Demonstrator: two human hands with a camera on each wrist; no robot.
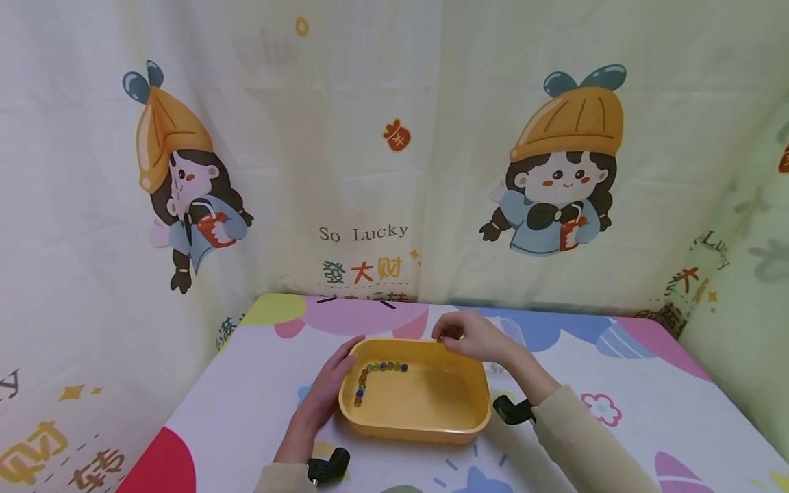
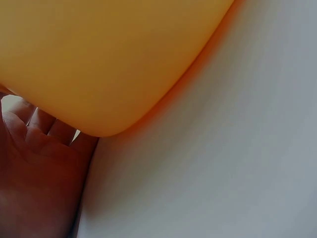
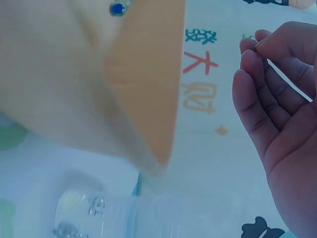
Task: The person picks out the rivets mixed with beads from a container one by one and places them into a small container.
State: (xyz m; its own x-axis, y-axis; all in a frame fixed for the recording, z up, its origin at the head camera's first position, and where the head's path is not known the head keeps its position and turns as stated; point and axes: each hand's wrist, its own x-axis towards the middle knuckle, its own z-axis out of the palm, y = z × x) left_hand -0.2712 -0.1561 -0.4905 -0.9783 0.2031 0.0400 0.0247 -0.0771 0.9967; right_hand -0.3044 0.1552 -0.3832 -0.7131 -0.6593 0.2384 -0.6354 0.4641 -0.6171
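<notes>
A yellow plastic tub stands on the table with several glass marbles in an L-shaped row along its left and far sides. One blue marble shows in the right wrist view. My left hand holds the tub's left side, thumb near the rim and fingers along the outer wall; the palm shows below the tub's corner in the left wrist view. Above the far right rim is my right hand, thumb and fingertips brought together. Whether something small sits between them is hidden.
A clear plastic container lies behind the tub's right end, with its contents blurred. The patterned tablecloth covers the table, and a printed curtain hangs behind it. Each wrist wears a small black camera.
</notes>
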